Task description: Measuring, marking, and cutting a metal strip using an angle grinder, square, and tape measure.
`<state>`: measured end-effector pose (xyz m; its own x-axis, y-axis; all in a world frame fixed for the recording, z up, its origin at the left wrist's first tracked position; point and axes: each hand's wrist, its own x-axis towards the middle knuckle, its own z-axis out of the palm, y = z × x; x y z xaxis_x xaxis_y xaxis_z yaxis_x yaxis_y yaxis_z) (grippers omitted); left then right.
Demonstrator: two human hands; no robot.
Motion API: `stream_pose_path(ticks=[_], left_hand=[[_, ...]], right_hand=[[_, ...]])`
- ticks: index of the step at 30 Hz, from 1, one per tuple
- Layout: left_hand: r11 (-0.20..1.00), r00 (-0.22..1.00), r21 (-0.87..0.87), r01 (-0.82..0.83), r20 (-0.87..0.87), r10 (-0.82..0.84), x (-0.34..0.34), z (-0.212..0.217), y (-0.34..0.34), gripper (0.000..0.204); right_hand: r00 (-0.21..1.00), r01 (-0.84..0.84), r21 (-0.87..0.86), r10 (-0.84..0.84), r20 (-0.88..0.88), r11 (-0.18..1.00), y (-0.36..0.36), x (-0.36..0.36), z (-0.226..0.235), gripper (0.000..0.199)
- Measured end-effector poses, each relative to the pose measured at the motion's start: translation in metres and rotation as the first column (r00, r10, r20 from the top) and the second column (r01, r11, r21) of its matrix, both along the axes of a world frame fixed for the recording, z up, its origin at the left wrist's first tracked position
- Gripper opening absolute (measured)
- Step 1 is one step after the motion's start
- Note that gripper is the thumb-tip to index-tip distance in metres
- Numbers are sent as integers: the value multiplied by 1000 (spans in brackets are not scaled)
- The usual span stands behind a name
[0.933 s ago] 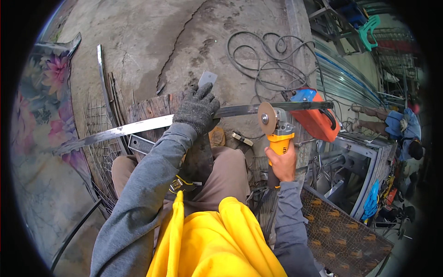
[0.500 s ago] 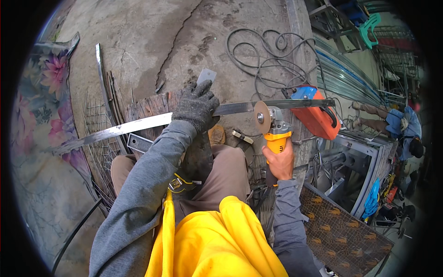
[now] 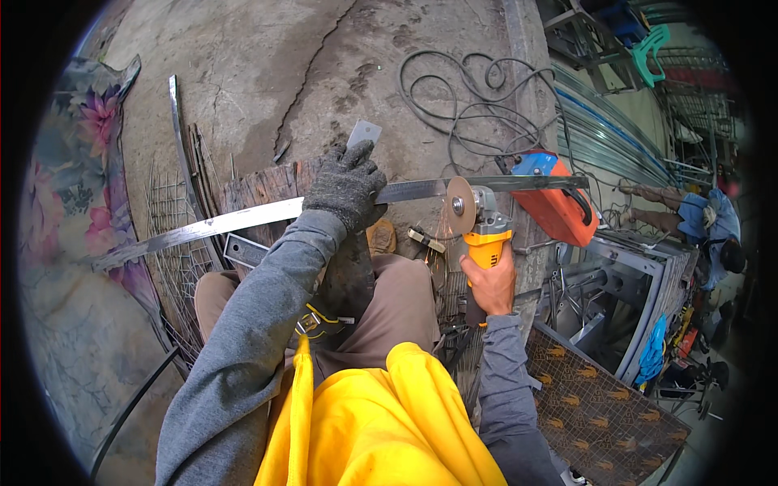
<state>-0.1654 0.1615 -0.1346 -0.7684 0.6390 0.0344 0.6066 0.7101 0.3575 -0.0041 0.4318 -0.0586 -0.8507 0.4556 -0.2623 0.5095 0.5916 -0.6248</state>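
Head view, the only view.

Left hand (image 3: pixel 344 188), dark knit glove, pressed flat on one long flat steel bar (image 3: pixel 243 217), fingers spread and curled over its top edge, pinning it to a worn wooden block (image 3: pixel 259 182). Bar running from 9 o'clock to 3 o'clock across the frame, its right end reaching past an orange-and-blue power tool (image 3: pixel 555 202) lying on the ground.

Right hand (image 3: pixel 490 283), bare, closed tight around the yellow body of one angle grinder (image 3: pixel 478 231), disc upright and meeting the bar just right of the glove.

Change over the last second: disc edged slightly closer to the gloved hand along the bar; a few faint sparks now under the disc, toward 6 o'clock. Judged: disc in contact with the steel, cut or grind under way. Glove not shifted.

Counts: two hands, one gloved; one grinder; one bar in hand; one small pale metal offcut (image 3: pixel 364 132) at 12 o'clock from the glove; one coiled black cable (image 3: pixel 454 97) on the concrete floor (image 3: pixel 243 65); one sheet of wire mesh (image 3: pixel 174 235) at 9 o'clock; one floral cloth (image 3: pixel 73 186) at the left rim.

Another person (image 3: pixel 705 227) seated far off at 3 o'clock, hands too small to read.
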Motion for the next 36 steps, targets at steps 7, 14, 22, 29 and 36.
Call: stream_pose_path(ticks=[7, 14, 22, 29, 36], left_hand=[[1000, 1000, -1, -11, 20, 11, 0, 2, 0, 40], [1000, 1000, 3, -9, 15, 9, -1, 2, -1, 40], [999, 999, -36, -4, 34, 5, -2, 2, -1, 40], [1000, 999, -28, 7, 53, -5, -3, 4, 2, 41], [1000, 1000, -13, -10, 14, 10, -2, -4, -2, 42]], right_hand=[[1000, 1, -4, -1, -2, 1000, -1, -1, -4, 52], [999, 22, -22, -22, 36, 1000, 1, -1, -7, 54], [997, 34, -12, -33, 63, 999, 0, -4, -6, 56], [999, 33, 9, -33, 38, 999, 3, -6, -12, 54], [999, 20, -24, -20, 34, 1000, 1, -7, -8, 53]])
